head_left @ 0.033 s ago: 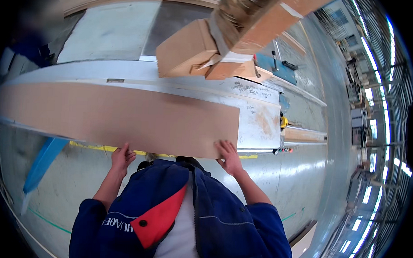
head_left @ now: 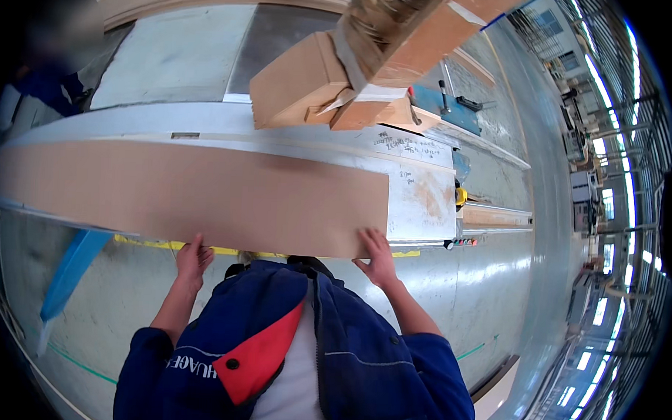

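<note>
A long brown board [head_left: 181,193] lies along the near side of a white machine table [head_left: 421,198], which has handwriting on it. At the board's near edge, my left hand [head_left: 194,260] is closed on it with curled fingers. My right hand [head_left: 375,256] rests near the board's right end, fingers extended and apart on its surface, thumb low by the edge. Above the table, a wooden beam [head_left: 431,39] with tape-wrapped blocks [head_left: 296,83] hides part of what lies behind.
A person in dark blue [head_left: 48,89] stands at the far left. A blue chute [head_left: 75,271] slopes below the table's left side. A yellow tool [head_left: 461,196] sits by the table's right end. A dark-edged panel [head_left: 496,386] lies at lower right.
Both hands have shifted slightly, my left a little leftward and my right a little rightward along the near edge. The board looks almost unmoved.
</note>
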The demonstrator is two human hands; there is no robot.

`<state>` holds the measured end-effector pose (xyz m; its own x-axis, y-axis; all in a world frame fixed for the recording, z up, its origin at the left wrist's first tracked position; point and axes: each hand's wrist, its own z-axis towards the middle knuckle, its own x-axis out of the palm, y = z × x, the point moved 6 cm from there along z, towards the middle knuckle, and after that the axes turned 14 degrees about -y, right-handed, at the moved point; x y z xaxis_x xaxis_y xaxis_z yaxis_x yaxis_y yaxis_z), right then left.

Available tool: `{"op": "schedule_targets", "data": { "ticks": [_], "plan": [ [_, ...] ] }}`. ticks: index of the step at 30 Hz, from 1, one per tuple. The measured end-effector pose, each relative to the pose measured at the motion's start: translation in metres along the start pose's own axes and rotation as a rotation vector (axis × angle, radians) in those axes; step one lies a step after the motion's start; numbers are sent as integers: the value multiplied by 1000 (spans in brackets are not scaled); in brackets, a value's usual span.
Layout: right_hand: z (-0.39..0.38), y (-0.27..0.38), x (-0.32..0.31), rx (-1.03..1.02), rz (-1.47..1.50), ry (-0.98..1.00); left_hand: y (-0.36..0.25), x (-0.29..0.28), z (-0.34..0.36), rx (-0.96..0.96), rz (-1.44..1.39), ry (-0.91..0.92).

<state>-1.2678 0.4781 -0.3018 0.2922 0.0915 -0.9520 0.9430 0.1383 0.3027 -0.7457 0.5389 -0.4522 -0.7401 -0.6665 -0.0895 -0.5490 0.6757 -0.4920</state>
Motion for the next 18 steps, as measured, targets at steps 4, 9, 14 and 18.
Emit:
{"op": "schedule_targets", "data": {
  "ticks": [4,9,14,18],
  "plan": [
    [-18,-79,1,795,267,-675,-70,-64,74,50,-229,-295],
    [-4,-175,20,1751,998,-926,-112,-49,90,-13,-496,-342],
    [31,-174,5,2035,496,-1080,-120,-42,52,122,-250,-812],
    [29,-166,0,2132,460,-1081,-124,-38,45,151,-342,-801]
  ]
}}
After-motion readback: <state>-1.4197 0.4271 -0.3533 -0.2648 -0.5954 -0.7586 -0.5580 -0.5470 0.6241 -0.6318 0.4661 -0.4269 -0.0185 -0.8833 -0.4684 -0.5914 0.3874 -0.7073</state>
